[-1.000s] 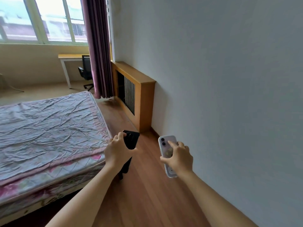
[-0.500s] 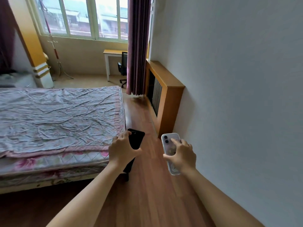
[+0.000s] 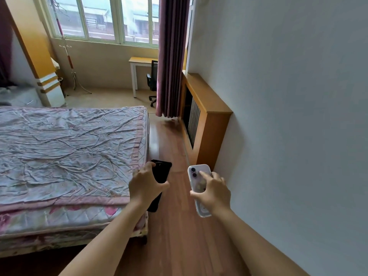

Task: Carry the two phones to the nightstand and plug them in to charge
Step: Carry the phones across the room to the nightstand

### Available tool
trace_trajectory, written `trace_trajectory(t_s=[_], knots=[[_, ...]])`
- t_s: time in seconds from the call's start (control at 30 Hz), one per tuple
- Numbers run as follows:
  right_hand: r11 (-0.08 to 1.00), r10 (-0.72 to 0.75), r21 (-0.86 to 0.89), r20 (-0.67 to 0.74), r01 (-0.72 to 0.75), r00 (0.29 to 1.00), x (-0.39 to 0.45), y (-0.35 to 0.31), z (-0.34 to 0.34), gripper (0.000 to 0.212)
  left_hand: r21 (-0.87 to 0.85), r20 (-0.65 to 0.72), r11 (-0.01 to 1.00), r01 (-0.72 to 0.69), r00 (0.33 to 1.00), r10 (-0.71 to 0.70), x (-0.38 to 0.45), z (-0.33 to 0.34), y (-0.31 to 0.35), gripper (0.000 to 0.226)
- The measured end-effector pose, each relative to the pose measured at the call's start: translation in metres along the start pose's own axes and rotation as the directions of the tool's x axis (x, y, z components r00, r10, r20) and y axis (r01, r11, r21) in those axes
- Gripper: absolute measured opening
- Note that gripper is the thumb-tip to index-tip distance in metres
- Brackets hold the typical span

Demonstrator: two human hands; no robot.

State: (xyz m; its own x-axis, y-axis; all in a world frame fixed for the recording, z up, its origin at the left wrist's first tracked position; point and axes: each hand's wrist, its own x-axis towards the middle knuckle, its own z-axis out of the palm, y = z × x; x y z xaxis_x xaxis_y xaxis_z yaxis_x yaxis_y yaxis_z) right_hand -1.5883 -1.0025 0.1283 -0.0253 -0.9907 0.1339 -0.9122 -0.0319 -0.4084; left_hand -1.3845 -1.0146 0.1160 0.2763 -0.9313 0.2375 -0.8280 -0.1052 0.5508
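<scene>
My left hand (image 3: 146, 186) grips a black phone (image 3: 161, 171), held upright in front of me over the wooden floor beside the bed's corner. My right hand (image 3: 213, 193) grips a white phone (image 3: 196, 172) in a clear case, its back and twin camera lenses facing me. Both hands are held out at about the same height, roughly a hand's width apart. No nightstand and no charging cable show in view.
A bed (image 3: 65, 156) with a wrinkled pink cover fills the left. A wooden radiator cover (image 3: 209, 116) stands against the white wall (image 3: 298, 116) on the right. A strip of wooden floor (image 3: 169, 140) runs between them toward a purple curtain (image 3: 171, 56), a desk (image 3: 139, 62) and an office chair (image 3: 152, 82).
The view has swung left and moved forward along the aisle, so more of the window, the bed and the far corner show. Both hands keep the same hold on the phones.
</scene>
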Motion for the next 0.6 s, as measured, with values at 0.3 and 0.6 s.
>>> trace_trajectory(t_s=[0.3,0.6], knots=[[0.998,-0.050,-0.035,0.015,0.051,0.999,0.130,0.024,0.003,0.075,0.014,-0.006,1.000,-0.003,1.000,0.003,0.120,0.050,0.039,0.071],[0.994,-0.105,-0.001,0.057,0.105,0.993,0.282,0.029,0.032,0.076,0.012,-0.051,0.998,0.065,0.997,-0.064,0.235,0.099,0.053,0.070]])
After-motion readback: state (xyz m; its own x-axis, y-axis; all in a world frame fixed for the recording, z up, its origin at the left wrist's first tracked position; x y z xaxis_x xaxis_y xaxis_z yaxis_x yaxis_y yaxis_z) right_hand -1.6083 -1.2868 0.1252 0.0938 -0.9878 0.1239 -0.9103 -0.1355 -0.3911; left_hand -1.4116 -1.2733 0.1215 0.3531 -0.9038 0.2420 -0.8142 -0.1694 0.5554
